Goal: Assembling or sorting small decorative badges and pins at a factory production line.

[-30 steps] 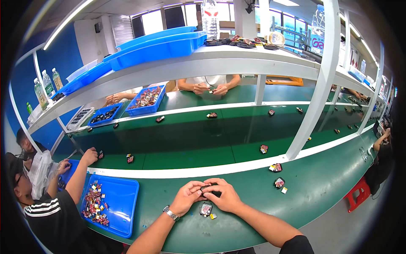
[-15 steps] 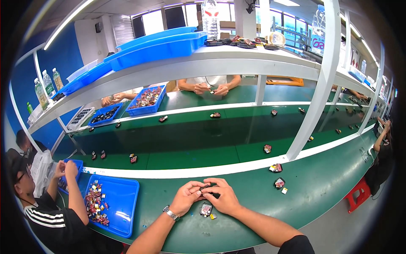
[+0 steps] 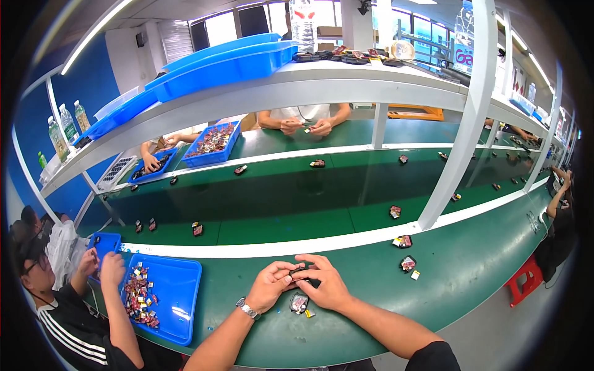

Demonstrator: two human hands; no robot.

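I see a long green workbench (image 3: 346, 328) under me, w/ a green conveyor belt (image 3: 278, 204) running past behind a white strip, and white shelving above carrying long blue bins (image 3: 235, 59). To my left a blue tray (image 3: 176, 303) of mixed small parts sits on the bench, a co-worker's hand (image 3: 111, 269) above its far edge. My left hand (image 3: 269, 290), watch on the wrist, and right hand (image 3: 325, 287) meet at the bench's near-centre, fingertips touching across a small dark part (image 3: 299, 272) pinched between them; both sets of fingers are curled in together on it, though the piece is too small to tell exactly which fingers grip. Just below my hands, on the bench, lies a small black component w/ a reddish face (image 3: 299, 302). Right of me, well apart, two similar pieces (image 3: 408, 264) (image 3: 402, 241) rest on the bench. More sit spaced along the belt.
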